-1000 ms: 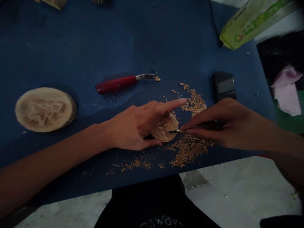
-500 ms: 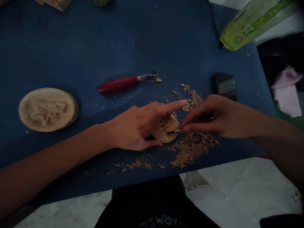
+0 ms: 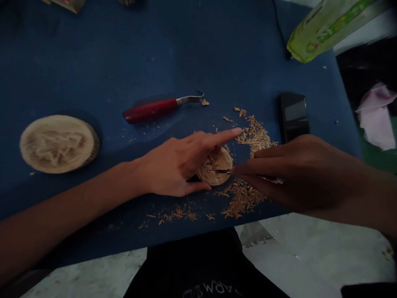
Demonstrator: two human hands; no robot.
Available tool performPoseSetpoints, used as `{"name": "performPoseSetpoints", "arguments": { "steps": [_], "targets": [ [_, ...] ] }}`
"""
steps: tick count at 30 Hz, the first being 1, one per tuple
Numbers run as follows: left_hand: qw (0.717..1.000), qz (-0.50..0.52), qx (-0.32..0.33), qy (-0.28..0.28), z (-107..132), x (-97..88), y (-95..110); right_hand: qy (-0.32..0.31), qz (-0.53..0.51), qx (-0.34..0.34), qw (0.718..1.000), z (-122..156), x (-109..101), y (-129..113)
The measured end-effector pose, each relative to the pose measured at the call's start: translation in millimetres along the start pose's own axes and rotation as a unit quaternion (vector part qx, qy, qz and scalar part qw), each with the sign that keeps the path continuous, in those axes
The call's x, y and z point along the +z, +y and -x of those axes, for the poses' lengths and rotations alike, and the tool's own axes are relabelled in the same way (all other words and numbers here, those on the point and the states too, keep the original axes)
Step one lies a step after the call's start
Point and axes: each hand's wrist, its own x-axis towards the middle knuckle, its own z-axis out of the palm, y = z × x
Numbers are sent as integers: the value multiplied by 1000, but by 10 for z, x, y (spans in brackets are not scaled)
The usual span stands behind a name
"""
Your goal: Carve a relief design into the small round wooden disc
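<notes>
A small round wood disc (image 3: 217,167) lies near the front edge of the blue table (image 3: 173,54). My left hand (image 3: 180,163) presses on the disc, fingers round its left side and the forefinger stretched over its top. My right hand (image 3: 294,171) pinches a thin carving tool (image 3: 223,171) whose metal tip rests on the disc's carved face. Most of the tool's handle is hidden inside the hand. Wood shavings (image 3: 245,196) lie around and below the disc.
A red-handled hook knife (image 3: 161,108) lies behind the hands. A larger carved wood slice (image 3: 57,142) sits at the left. A black phone (image 3: 293,116) lies at the right, a green packet (image 3: 328,27) at the far right corner. The table edge runs just below the hands.
My right hand has dropped lower and to the right, drawing the tool tip slightly across the disc. The left hand and the disc have stayed put.
</notes>
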Motion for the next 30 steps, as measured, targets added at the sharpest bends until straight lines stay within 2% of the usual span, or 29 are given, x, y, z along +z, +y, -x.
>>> {"name": "performPoseSetpoints", "arguments": {
  "steps": [3, 6, 7, 11, 13, 16, 18, 22, 25, 28, 30],
  "targets": [
    [1000, 2, -8, -3, 3, -1, -7, -31, 49, 1, 998, -156, -67, -48],
    [1000, 11, -10, -8, 4, 12, -18, -74, -28, 15, 997, -247, -92, 37],
    [1000, 14, -8, -8, 4, 19, -21, -70, -67, 8, 995, -241, -79, 96],
    [1000, 5, 6, 5, -3, 48, -26, 27, -197, -21, 980, -84, 57, 353],
    [1000, 7, 8, 6, -6, 52, -24, 68, -212, -17, 975, 1, 114, 419],
    [1000, 11, 9, 3, -2, 45, -25, 93, -188, -7, 978, 57, 108, 402],
    [1000, 10, 7, 4, 4, 39, -28, 81, -160, -19, 984, 47, 55, 339],
    [1000, 5, 10, 7, 6, 37, -30, 1, -24, -48, 999, -30, -57, 176],
    [1000, 3, 20, 10, -1, 47, -29, -14, 52, -46, 998, -117, -122, 70],
    [1000, 7, 18, 11, 1, 61, -38, -25, 18, -45, 998, -218, -160, 83],
    [1000, 11, 11, 9, 11, 67, -51, -36, -80, -40, 995, -264, -131, 190]
  ]
}}
